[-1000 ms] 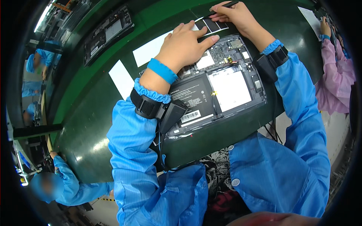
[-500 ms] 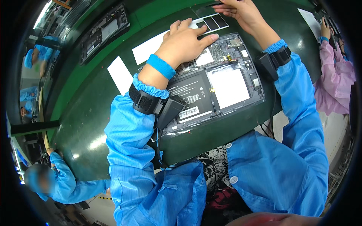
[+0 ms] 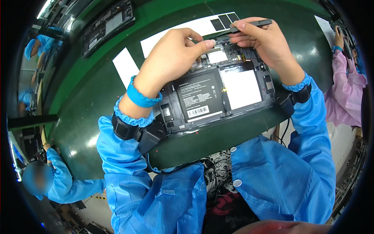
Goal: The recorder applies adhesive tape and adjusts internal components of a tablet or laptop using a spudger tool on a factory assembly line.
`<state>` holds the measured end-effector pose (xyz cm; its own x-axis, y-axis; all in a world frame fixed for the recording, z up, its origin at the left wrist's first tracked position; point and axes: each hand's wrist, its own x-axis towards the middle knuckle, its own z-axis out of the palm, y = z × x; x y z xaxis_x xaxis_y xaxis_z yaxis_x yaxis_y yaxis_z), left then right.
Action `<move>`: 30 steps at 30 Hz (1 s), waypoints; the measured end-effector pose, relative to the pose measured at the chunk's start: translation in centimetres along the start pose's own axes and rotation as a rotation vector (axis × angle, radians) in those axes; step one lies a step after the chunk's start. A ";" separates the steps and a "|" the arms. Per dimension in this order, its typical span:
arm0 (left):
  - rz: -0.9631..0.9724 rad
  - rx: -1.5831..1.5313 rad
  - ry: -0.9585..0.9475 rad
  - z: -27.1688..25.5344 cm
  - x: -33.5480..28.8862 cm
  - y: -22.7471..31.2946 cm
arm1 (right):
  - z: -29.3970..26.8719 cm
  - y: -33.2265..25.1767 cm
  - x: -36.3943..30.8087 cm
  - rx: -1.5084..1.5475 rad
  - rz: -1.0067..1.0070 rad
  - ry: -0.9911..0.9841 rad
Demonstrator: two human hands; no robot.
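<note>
while my right hand (image 3: 269,43) is gripping a pair of black tweezers (image 3: 253,26), the thin tip is pointing left, close to my left thumb. my left hand (image 3: 171,54) is bending over the top edge of an opened laptop base (image 3: 171,124), with the thumb and first finger coming near each other. i cannot tell if they are pinching something small.

the laptop base is lying flat on the dark green table (image 3: 87,117), right in front of me. its big black battery (image 3: 196,93) is filling much of the left side, and a bright white panel (image 3: 243,89) is sitting beside it on the right. the circuit board (image 3: 233,55) is showing above them, partly under my hands.

just past the laptop base, a long white sheet (image 3: 163,39) is lying with three black patches (image 3: 216,25) at its right end. a smaller white sheet (image 3: 125,66) is lying to the left. farther off, another opened laptop base (image 3: 107,29) is resting at the top left. a person in pink (image 3: 344,89) is sitting to my right.
</note>
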<state>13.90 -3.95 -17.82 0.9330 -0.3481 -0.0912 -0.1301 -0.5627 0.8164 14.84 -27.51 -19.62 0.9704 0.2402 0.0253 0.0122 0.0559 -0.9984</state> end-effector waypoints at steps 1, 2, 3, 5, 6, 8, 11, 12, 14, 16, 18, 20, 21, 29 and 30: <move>-0.010 -0.004 -0.003 0.3 0.1 -0.4 | 0.0 0.4 0.0 0.003 0.010 -0.003; -0.013 0.012 0.004 0.5 0.3 -0.7 | -0.1 0.8 0.0 0.036 0.020 -0.003; -0.016 0.028 0.011 0.8 0.4 -1.0 | -0.2 1.1 -0.1 0.068 0.030 -0.003; -0.004 0.037 0.027 0.8 0.4 -1.4 | -0.2 1.4 -0.2 0.056 0.013 -0.004; -0.007 0.044 0.029 0.8 0.5 -1.4 | -0.2 1.5 -0.3 0.040 -0.011 -0.001; -0.014 0.045 0.023 0.8 0.5 -1.4 | -0.4 1.8 -0.2 0.041 -0.016 -0.021; -0.013 0.005 0.000 0.8 0.8 -1.6 | -0.3 1.8 0.0 0.023 -0.023 -0.033; -0.006 -0.043 0.001 0.8 0.9 -1.8 | -0.1 1.9 0.0 0.024 -0.021 -0.025; -0.006 -0.095 -0.005 1.0 0.9 -1.9 | -0.3 2.2 0.0 0.028 -0.011 -0.013; -0.016 0.010 0.043 1.1 1.3 -1.7 | -1.0 2.8 0.3 -0.017 -0.006 -0.001; -0.047 0.046 0.030 1.2 1.6 -1.4 | -0.8 2.7 0.2 -0.050 -0.001 0.012; -0.074 0.089 0.019 1.3 1.9 -1.0 | -0.1 1.9 -0.1 -0.079 -0.002 0.026; -0.083 0.104 0.036 1.3 2.0 -0.8 | 0.7 1.1 -0.2 -0.078 0.040 0.066; -0.038 0.230 0.093 1.5 2.0 -0.8 | 1.7 -0.3 -0.7 -0.159 0.066 0.117; -0.022 0.229 0.102 1.7 1.9 -0.9 | 1.7 -0.3 -0.7 -0.160 0.099 0.123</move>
<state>15.25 -5.36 -19.67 0.9639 -0.2631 -0.0399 -0.1714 -0.7287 0.6630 13.75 -26.04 -19.25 0.9907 0.1167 -0.0700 -0.0560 -0.1190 -0.9913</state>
